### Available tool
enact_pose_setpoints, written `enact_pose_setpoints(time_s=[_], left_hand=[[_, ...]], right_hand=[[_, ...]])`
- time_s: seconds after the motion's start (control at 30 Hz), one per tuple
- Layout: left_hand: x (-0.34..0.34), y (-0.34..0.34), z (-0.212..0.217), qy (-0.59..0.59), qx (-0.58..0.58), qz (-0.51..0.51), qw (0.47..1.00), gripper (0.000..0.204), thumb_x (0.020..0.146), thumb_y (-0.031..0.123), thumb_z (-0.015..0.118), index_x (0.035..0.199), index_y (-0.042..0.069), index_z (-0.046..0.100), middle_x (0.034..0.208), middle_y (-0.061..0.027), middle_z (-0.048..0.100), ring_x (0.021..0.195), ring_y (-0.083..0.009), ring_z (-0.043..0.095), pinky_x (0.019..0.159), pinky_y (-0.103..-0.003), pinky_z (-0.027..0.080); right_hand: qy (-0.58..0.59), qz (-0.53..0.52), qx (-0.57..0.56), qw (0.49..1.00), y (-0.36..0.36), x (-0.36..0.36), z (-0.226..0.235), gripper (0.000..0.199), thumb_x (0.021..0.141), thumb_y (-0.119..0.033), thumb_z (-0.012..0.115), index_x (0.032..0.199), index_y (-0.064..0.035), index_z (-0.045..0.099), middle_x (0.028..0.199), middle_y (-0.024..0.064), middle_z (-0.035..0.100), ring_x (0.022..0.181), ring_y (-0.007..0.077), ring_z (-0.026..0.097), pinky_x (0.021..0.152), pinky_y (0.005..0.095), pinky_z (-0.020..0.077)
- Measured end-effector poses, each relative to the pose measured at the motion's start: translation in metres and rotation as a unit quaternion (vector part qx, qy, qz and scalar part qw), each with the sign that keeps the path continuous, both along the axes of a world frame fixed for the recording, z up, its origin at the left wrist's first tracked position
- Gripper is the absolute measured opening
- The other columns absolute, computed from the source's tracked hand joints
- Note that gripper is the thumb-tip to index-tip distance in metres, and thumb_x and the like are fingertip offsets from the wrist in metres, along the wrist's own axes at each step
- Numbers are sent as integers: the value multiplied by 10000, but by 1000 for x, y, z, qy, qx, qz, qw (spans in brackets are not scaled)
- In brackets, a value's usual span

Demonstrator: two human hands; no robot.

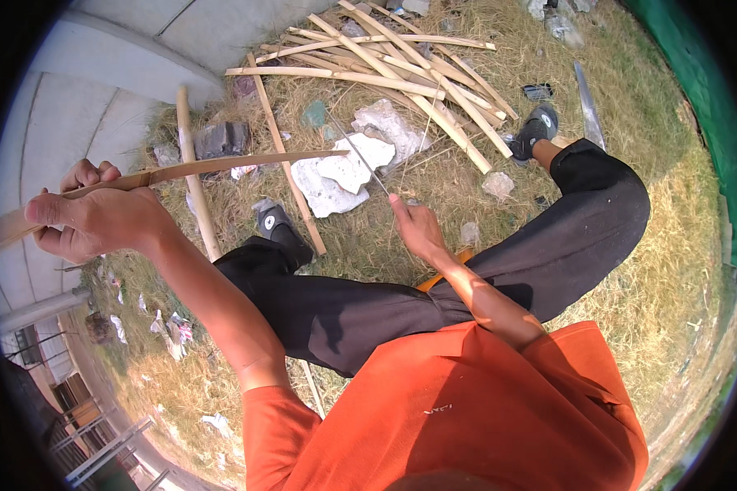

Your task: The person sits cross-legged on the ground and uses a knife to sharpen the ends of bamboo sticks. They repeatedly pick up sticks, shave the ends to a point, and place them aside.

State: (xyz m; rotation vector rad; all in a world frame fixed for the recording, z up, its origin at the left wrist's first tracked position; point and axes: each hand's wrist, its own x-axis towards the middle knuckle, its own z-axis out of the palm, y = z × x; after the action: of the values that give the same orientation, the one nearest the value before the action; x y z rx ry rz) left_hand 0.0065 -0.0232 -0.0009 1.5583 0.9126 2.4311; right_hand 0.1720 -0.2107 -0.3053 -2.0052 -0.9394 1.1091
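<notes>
Bamboo strip [221, 168] held out level before me, long, thin, pale, gently bowed; far end tapers over litter. I judge level hold lets blade run along it. Left hand [90, 217] clenched round near end, thumb on top. Right hand [418, 229] closed on slim metal blade [359, 155], tip near strip. Split bamboo [393, 69] heaped beyond on dry grass [655, 278]; white scraps [344, 172] below strip.

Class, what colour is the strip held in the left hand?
Pale tan strip, clearest in the head view.
</notes>
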Motion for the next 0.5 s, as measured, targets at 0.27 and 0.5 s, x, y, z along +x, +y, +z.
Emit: enact_pose_setpoints(time_s=[0.27,0.5], left_hand=[[16,11,0,2,19,-83,996,511,933,526,539,957,52,350,539,-86,427,430,-132,399,362,-240,302],[-4,7,-4,14,21,-96,995,504,927,531,546,955,65,355,529,-81,429,413,-127,381,370,-246,295]], right_hand=[[-3,21,-178,984,17,28,-56,835,932,-679,297,617,43,575,664,242,600,702,382,620,757,525,461],[67,-31,147,986,23,3,-3,769,940,-650,353,565,-11,559,502,83,525,488,248,535,599,447,447]])
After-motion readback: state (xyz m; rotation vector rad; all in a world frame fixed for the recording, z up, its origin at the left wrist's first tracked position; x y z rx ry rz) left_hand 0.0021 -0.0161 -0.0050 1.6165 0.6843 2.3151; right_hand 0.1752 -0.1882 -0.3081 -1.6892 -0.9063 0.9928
